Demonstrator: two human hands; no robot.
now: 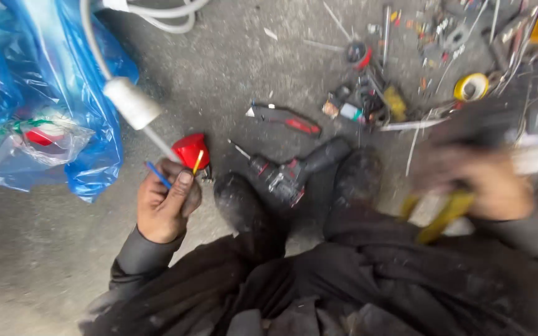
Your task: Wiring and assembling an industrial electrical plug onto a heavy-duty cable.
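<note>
My left hand grips the end of a white cable where a blue wire and a yellow wire stick out. A red plug housing sits on the cable just above my thumb. A white cylindrical fitting is further up the same cable. My right hand is blurred by motion at the right and is closed on a tool with yellow handles. A black and red cordless drill lies on the ground between my two shoes.
A blue plastic bag with a clear packet inside fills the upper left. A red-handled utility knife lies on the concrete floor. Scattered wire scraps, a yellow tape roll and small parts litter the upper right. My black shoes flank the drill.
</note>
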